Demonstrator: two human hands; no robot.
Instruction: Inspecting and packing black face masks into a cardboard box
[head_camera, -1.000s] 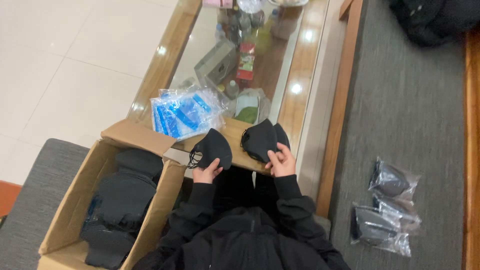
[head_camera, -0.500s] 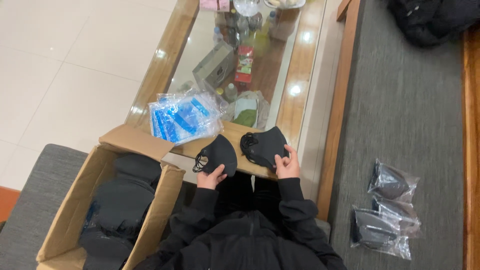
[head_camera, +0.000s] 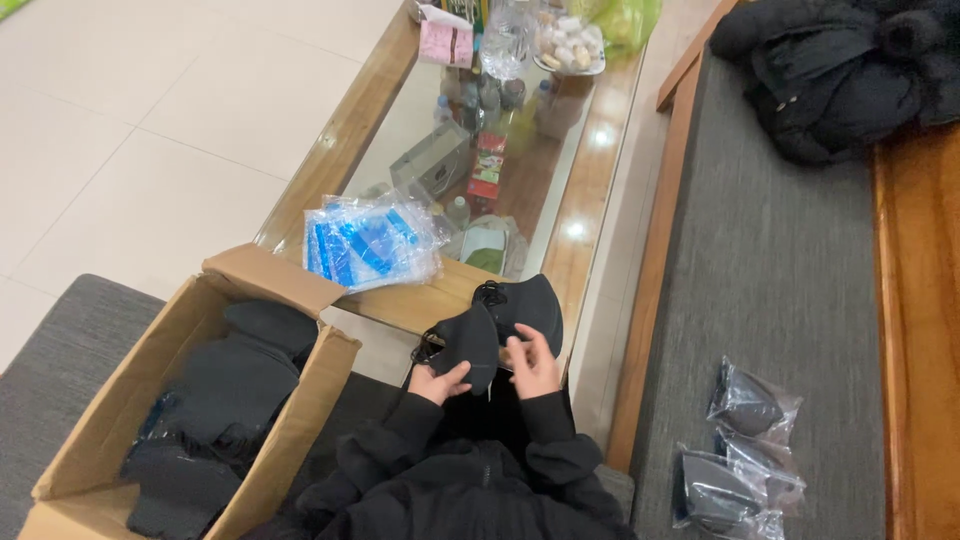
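My left hand (head_camera: 437, 381) grips a black face mask (head_camera: 466, 341) by its lower edge. My right hand (head_camera: 533, 362) holds a second black mask (head_camera: 530, 302), which now overlaps the first one above the near end of the table. Both arms are in black sleeves. A stack of clear plastic bags with blue print (head_camera: 368, 243) lies on the wooden table edge just left of the masks. An open cardboard box (head_camera: 110, 420) full of black masks stands to my left.
The glass-topped wooden table (head_camera: 585, 215) carries bottles, a small box, a pink packet and a dish of snacks at its far end. Bagged black masks (head_camera: 745, 450) lie on the grey bench at right. A black coat (head_camera: 830, 70) sits at the bench's far end.
My hands have brought the two masks together; they were side by side and apart, and now they overlap. The view has shifted slightly.
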